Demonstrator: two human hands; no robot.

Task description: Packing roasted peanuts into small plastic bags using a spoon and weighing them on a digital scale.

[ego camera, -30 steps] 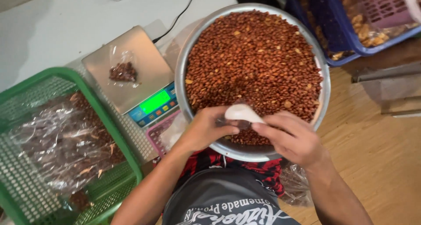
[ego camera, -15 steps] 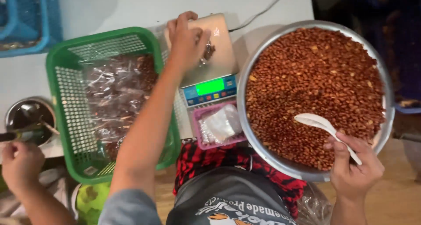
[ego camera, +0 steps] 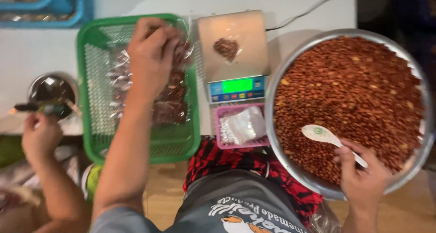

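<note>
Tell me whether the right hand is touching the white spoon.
Touching. The head view shows the right hand closed around the handle of the white spoon, whose bowl rests on the nuts in the metal basin.

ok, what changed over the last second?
Left hand left the bowl, passed the scale and now reaches into the green basket. A small nut bag lies on the scale. Right hand kept the white spoon over the nuts.

Pale white tabletop (ego camera: 41, 56) across the far side, evenly lit; warm wooden floor (ego camera: 408, 210) along the near edge; dark, shadowed corner (ego camera: 395, 10) at far right.
</note>
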